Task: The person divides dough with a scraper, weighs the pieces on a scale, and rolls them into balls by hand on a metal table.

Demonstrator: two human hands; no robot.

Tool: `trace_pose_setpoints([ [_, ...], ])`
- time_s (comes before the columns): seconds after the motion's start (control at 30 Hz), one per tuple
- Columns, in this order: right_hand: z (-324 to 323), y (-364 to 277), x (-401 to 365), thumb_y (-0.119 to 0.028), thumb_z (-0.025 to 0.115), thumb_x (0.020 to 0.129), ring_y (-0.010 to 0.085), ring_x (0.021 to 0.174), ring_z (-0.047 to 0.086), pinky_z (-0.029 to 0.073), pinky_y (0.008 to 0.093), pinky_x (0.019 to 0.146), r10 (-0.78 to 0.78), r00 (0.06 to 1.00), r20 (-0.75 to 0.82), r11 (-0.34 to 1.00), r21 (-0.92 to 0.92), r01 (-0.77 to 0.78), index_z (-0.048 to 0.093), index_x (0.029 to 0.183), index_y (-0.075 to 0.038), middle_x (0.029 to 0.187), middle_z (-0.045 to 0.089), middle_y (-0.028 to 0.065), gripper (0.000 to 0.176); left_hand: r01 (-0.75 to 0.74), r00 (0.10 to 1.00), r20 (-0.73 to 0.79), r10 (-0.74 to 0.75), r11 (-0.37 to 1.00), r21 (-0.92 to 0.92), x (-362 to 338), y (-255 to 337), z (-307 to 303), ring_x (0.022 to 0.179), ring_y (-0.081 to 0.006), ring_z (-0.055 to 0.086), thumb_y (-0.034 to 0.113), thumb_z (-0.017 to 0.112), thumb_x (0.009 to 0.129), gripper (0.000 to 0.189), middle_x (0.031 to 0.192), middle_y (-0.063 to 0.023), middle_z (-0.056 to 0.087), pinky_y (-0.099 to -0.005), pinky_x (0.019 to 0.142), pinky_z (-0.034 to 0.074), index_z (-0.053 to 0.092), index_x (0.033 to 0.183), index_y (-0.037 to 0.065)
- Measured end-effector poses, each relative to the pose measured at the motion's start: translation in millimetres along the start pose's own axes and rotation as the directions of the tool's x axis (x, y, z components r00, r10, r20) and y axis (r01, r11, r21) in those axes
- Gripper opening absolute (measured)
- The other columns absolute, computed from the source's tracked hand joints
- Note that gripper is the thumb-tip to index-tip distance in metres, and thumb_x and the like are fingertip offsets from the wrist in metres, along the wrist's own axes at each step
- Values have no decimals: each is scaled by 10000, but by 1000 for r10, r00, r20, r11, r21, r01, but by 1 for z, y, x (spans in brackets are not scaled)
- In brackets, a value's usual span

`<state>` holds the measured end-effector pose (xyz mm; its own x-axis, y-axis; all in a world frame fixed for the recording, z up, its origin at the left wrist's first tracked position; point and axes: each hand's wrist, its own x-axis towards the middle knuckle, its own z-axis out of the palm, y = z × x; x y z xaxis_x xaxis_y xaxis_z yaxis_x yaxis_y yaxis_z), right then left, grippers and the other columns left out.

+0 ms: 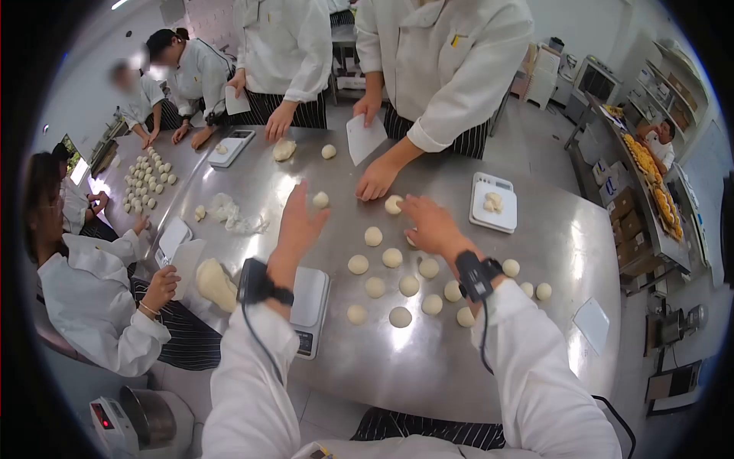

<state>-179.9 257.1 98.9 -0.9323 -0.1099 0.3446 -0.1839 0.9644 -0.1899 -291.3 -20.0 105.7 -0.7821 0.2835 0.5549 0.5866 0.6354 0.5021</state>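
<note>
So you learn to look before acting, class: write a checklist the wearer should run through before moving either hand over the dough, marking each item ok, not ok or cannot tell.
1. Left hand free: ok, open, fingers spread, holding nothing.
2. Small dough ball within its reach: ok, just past the fingertips.
3. Right hand grip: cannot tell, cupped palm-down on the table.
4. Co-worker's hand out of the way: not ok, close beside the right hand.
5. Scale platform bare: ok.
</note>
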Motion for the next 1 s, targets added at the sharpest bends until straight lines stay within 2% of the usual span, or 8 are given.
trace_pose_setpoints([
  [0.07,20,-5,-51,-200,679,810,352,1138,557,464,445,946,49,998,-40,957,289,-35,611,1178,-89,1230,592,147,390,121,992,2,-123,976,-180,-64,5,-21,1184,-304,567,145,712,833,541,1244,-215,595,-366,968,463,517,1317,3],
  [0.2,0,-44,-146,-89,702,782,325,993,600,495,410,839,91,991,-93,901,432,-42,655,1009,-67,1090,630,126,233,219,958,244,-150,933,-287,-223,24,-57,762,-228,653,49,681,812,99,825,-104,660,-326,716,517,622,889,32],
  [0.27,-11,-60,-178,-48,702,784,313,910,624,513,380,769,13,1000,-20,889,458,-2,657,992,-64,1018,648,116,214,307,910,380,-165,884,-353,-277,34,-63,736,-222,655,65,689,817,123,831,-106,656,-321,669,521,650,932,44],
  [0.37,-7,-96,-223,-66,703,813,261,822,652,527,357,697,154,950,273,719,628,-297,668,977,-70,929,659,102,168,547,811,503,-297,690,-474,-299,60,-64,706,-168,654,73,712,818,169,807,-92,656,-274,636,522,668,978,44],
  [0.47,0,-124,-240,-111,709,827,226,764,662,528,337,669,174,878,446,675,596,-436,676,969,-70,884,668,90,152,429,821,565,-76,735,-525,-269,50,-64,696,-165,657,79,701,834,148,821,-92,662,-269,643,525,667,970,34],
  [0.63,7,-148,-233,-296,695,862,235,689,654,518,340,639,306,712,632,653,404,-640,688,921,-58,792,680,91,245,411,869,468,-162,762,-500,-208,11,-63,702,-139,646,78,699,835,135,799,-84,666,-271,646,519,669,954,20],
  [0.7,11,-150,-232,-430,666,868,265,691,647,511,372,637,351,550,758,675,203,-710,693,846,-45,752,675,109,387,319,915,385,-122,804,-501,-161,0,-71,664,-127,612,80,697,837,130,788,-75,663,-272,631,508,671,949,19],
  [1.0,30,-145,-241,-427,676,870,256,521,611,496,367,541,521,452,724,456,211,-865,658,694,-18,571,619,113,446,193,868,485,-104,972,-137,19,-86,5,728,-246,628,200,692,808,260,812,-123,667,-346,694,513,664,982,8],
])
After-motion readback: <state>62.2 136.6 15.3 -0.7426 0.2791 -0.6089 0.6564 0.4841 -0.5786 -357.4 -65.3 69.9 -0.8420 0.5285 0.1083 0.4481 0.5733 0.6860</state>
